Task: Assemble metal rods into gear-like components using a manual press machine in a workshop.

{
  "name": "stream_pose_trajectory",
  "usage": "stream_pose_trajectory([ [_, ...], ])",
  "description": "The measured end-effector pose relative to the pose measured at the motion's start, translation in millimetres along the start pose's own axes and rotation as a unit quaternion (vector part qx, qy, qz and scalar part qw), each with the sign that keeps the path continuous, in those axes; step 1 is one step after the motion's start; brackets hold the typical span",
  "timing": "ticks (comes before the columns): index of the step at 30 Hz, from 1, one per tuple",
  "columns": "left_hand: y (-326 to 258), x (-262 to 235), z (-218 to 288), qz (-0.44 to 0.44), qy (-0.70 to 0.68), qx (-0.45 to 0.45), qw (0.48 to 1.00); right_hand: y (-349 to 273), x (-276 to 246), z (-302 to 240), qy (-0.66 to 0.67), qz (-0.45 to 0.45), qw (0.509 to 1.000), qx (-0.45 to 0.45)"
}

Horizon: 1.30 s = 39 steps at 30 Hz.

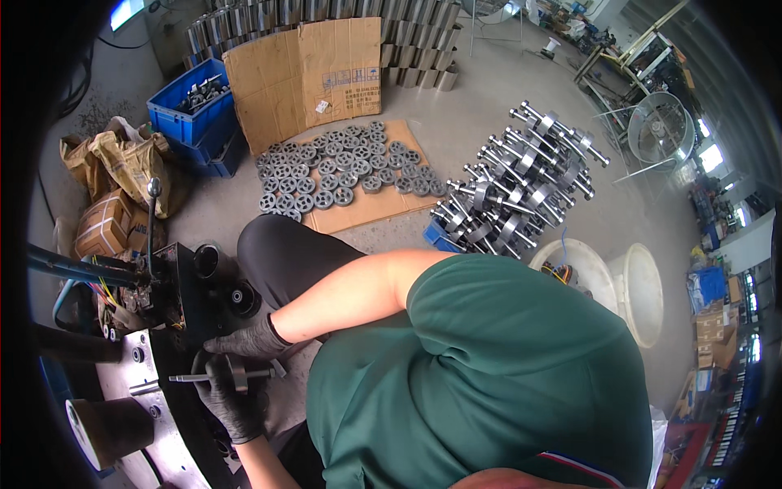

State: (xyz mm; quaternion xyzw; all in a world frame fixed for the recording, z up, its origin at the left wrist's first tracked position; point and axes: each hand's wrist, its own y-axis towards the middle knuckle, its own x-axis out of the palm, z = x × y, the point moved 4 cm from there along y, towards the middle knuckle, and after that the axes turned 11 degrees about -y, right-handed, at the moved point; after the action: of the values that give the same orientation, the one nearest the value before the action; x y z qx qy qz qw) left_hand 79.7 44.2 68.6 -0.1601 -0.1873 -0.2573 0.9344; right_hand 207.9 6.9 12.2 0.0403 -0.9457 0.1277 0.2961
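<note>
Green shirt fills the lower frame, the person bent well over the work, both forearms reaching down to the left. Left hand [235, 399], black-gloved, has its fingers clamped round the middle of a steel shaft [224, 376] with a dark disc-shaped hub on it, held level just above the edge of the machine [155, 310]. Right hand [248, 340], gloved too, lies just beyond it, fingers curled together and resting on the machine's dark body beside the shaft; whether it grips anything I cannot tell. Shaft's thin end points left toward the grey steel plate [134, 363], with a tan roller [106, 428] below it. To do this well, I'd judge, keep the shaft square to the fixture, guide with the free hand close by, and keep fingers clear of the lever [152, 224] and the loose wires. Further out on the floor, a cardboard sheet [366, 204] carries rows of grey toothed discs [338, 171], well apart from the hands. To the right, a stack of finished shafts with hubs [521, 175] sits crosswise on a blue crate. Beyond, blue bins [191, 106] with parts, an upright cardboard panel [305, 73], and metal sleeves [407, 41] stacked behind it.
</note>
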Motion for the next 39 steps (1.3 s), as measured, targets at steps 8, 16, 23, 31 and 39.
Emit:
stream_pose_trajectory([
  [8, 15.1, -10.7, 25.6, -0.148, 0.256, 0.079, 0.952, -79.6, -26.5, -83.6, -0.080, 0.058, 0.995, 0.027],
  [16, 4.9, -1.1, 42.2, -0.132, 0.289, 0.097, 0.943, -288.4, -99.9, -291.1, -0.589, 0.144, 0.781, -0.147],
  [23, -9.8, 34.6, 39.4, -0.242, 0.318, 0.068, 0.914, -539.2, -135.1, -390.1, -0.737, 0.345, 0.530, 0.237],
  [31, -11.6, 33.7, 33.2, -0.248, 0.316, 0.026, 0.915, -709.4, -241.3, -355.3, -0.668, 0.475, 0.407, 0.403],
  [39, -15.8, 30.9, 36.6, -0.224, 0.331, 0.045, 0.916, -684.1, -242.9, -299.3, -0.584, 0.719, 0.220, 0.307],
])
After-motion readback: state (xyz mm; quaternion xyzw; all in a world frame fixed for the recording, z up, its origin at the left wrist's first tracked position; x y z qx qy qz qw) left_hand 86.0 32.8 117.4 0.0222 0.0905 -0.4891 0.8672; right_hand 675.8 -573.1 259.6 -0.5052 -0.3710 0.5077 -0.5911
